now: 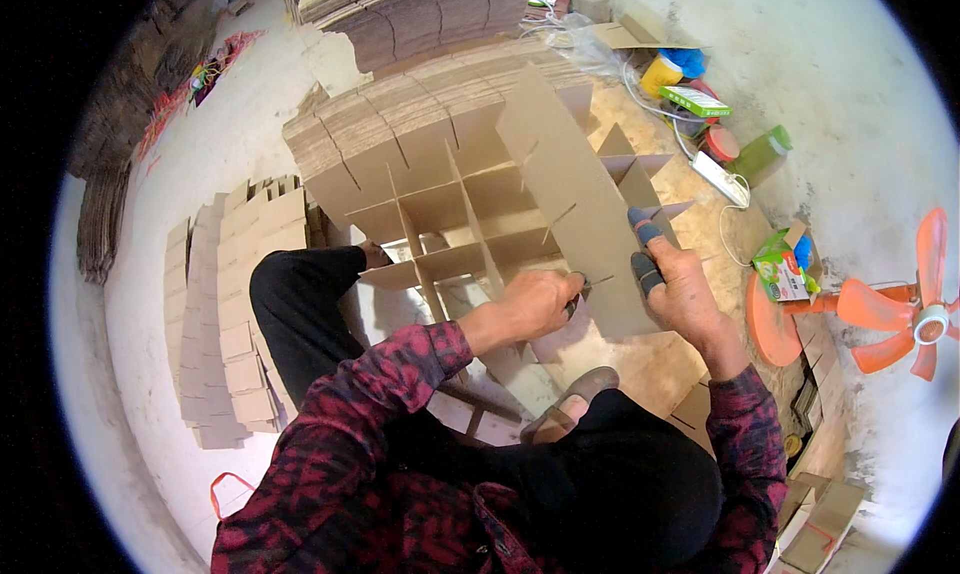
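Observation:
A long slotted cardboard strip [560, 169] stands tilted in front of me, its slots along the left edge. My right hand [672, 279] grips its right edge, with dark covers on the fingers. At its lower left edge, beside a slot, my left hand [532, 302] is closed in a pinch on the strip. Just to the left is a cardboard divider grid [462, 206] of crossed strips with open cells. Another small set of crossed dividers [632, 179] lies partly hidden behind the strip.
Stacked slotted strips [400, 124] lie behind the grid, with another stack [420, 14] beyond. More cardboard piles [255, 294] stand on the left floor. At right are a white power strip [718, 177], a green jar [762, 154], a green box [785, 264] and an orange fan [930, 324].

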`<action>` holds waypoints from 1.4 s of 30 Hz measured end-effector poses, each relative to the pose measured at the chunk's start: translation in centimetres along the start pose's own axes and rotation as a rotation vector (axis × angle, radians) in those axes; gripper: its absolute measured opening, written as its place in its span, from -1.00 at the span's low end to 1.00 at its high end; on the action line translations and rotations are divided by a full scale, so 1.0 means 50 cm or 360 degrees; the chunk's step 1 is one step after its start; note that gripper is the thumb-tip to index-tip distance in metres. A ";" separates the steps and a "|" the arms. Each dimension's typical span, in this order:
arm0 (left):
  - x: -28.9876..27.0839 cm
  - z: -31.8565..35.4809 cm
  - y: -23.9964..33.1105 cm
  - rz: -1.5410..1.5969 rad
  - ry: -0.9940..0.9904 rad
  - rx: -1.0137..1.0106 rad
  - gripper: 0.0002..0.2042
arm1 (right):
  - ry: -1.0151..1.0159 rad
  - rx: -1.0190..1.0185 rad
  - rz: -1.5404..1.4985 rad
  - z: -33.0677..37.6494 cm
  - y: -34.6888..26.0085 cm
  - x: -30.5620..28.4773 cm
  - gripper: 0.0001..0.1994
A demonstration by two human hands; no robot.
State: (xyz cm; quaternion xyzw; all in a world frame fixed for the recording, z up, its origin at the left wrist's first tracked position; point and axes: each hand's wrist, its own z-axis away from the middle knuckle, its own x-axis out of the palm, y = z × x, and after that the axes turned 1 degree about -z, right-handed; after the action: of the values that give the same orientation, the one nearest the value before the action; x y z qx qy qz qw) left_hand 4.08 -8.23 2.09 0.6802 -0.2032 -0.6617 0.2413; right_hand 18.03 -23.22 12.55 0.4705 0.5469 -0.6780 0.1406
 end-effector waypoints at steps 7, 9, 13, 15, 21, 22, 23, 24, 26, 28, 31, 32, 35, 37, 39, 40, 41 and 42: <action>-0.017 0.032 -0.014 -0.0064 0.0070 0.0119 -0.81 | 0.0072 -0.0050 0.0034 -0.002 -0.022 0.015 -0.36; -0.040 0.044 -0.012 -0.0205 -0.0100 0.0054 -0.80 | 0.0113 -0.0097 0.0084 0.000 -0.019 0.015 -0.36; -0.027 0.041 -0.036 -0.0219 -0.0429 -0.0043 -0.77 | 0.0133 -0.0128 0.0063 -0.009 -0.028 0.022 -0.38; -0.020 0.032 -0.039 -0.0207 -0.0432 -0.0080 -0.76 | 0.0166 -0.0162 0.0086 -0.012 -0.030 0.019 -0.39; -0.015 0.021 -0.026 -0.0241 -0.0447 -0.0044 -0.75 | 0.0196 -0.0124 0.0206 -0.008 -0.030 0.028 -0.38; -0.010 0.022 -0.026 -0.0200 -0.0388 -0.0034 -0.75 | 0.0213 -0.0146 0.0179 -0.008 -0.030 0.029 -0.38; -0.002 0.022 -0.026 -0.0160 -0.0329 -0.0025 -0.75 | 0.0231 -0.0168 0.0153 -0.007 -0.033 0.028 -0.37; -0.004 0.020 -0.023 -0.0120 -0.0271 -0.0017 -0.75 | 0.0248 -0.0192 0.0124 -0.006 -0.035 0.027 -0.37; -0.011 0.015 -0.021 -0.0131 -0.0283 0.0010 -0.76 | 0.0210 -0.0156 0.0131 -0.006 -0.039 0.023 -0.38; -0.018 0.007 -0.010 -0.0149 -0.0332 0.0001 -0.76 | 0.0201 -0.0132 0.0158 -0.003 -0.037 0.019 -0.38; -0.019 -0.001 -0.005 -0.0194 -0.0385 -0.0063 -0.75 | 0.0225 -0.0152 0.0164 -0.006 -0.030 0.020 -0.38; -0.011 -0.001 -0.009 -0.0194 -0.0364 -0.0057 -0.75 | 0.0233 -0.0154 0.0143 -0.005 -0.033 0.018 -0.39; -0.002 -0.001 -0.010 -0.0176 -0.0322 -0.0030 -0.74 | 0.0166 -0.0158 0.0156 0.003 -0.029 0.015 -0.39; 0.002 0.003 -0.009 -0.0179 -0.0334 -0.0019 -0.73 | 0.0120 -0.0131 0.0151 0.009 -0.023 0.016 -0.38; 0.001 0.008 -0.008 -0.0203 -0.0375 -0.0024 -0.73 | 0.0098 -0.0081 0.0106 0.008 -0.016 0.017 -0.36; -0.002 0.009 -0.009 -0.0238 -0.0441 -0.0045 -0.72 | 0.0071 -0.0062 0.0115 0.004 -0.019 0.019 -0.38; -0.006 0.010 -0.010 -0.0274 -0.0508 -0.0068 -0.72 | 0.0043 -0.0044 0.0122 -0.001 -0.026 0.021 -0.40; -0.010 0.006 -0.008 -0.0302 -0.0565 -0.0074 -0.71 | 0.0020 -0.0020 0.0149 -0.004 -0.036 0.018 -0.41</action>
State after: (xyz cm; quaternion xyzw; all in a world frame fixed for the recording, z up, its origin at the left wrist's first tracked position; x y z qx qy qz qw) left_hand 3.75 -7.65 2.25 0.5633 -0.1622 -0.7954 0.1539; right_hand 16.40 -22.08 12.94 0.4988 0.5295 -0.6643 0.1718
